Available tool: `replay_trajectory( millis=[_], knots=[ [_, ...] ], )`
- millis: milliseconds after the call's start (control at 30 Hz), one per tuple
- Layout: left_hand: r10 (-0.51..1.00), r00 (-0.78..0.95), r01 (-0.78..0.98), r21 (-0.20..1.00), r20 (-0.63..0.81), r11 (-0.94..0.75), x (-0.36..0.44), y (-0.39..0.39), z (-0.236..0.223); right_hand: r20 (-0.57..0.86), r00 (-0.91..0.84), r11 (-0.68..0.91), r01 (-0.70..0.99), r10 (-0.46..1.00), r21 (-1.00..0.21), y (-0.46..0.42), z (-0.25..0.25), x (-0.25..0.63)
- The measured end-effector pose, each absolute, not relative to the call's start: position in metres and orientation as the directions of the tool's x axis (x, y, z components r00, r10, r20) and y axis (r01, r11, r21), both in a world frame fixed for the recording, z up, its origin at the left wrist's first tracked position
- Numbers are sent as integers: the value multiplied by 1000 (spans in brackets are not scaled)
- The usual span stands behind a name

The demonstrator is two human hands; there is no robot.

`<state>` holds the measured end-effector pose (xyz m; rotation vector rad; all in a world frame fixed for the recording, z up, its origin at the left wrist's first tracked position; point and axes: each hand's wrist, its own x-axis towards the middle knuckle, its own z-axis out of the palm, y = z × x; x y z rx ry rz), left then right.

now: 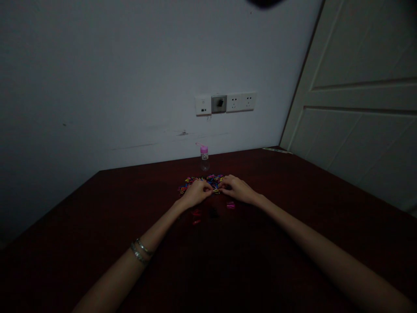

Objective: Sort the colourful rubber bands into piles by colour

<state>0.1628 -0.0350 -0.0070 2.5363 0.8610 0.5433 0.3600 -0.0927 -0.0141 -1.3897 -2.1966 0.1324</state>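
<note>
A pile of small coloured clips that look like paper clips (pixel 213 178) lies on the dark red table, partly covered by my hands. At its near edge my left hand (pixel 196 193) has thumb and forefinger pinched together; what is between them is too small to make out. Facing it from the right, my right hand (pixel 239 189) has its bent fingers and thumb close together at the pile. Yellow clips (pixel 216 191) show between both sets of fingertips. Closer to me lie separate pink clips (pixel 230 205), red clips (pixel 196 213) and a dark cluster (pixel 213 212).
A clear bottle (pixel 204 161) with a pink lid and strap stands behind the pile. The table (pixel 130 195) meets a pale wall with sockets (pixel 241 101). A white panelled door (pixel 355 113) rises on the right. The light is dim.
</note>
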Motion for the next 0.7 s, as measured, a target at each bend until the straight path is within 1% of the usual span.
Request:
replay_trajectory(
  millis=[267, 500, 700],
  knots=[
    [635, 739, 468, 506, 226, -725, 146, -43, 15, 391, -310, 451, 822, 867, -348, -90, -14, 367],
    [669, 729, 501, 551, 147, -667, 101, -46, 22, 368, -313, 443, 824, 876, -354, -89, -15, 368],
    [701, 709, 554, 555, 76, -621, 57, -48, 32, 344, -353, 455, 844, 870, -283, -90, -16, 364]
  ],
)
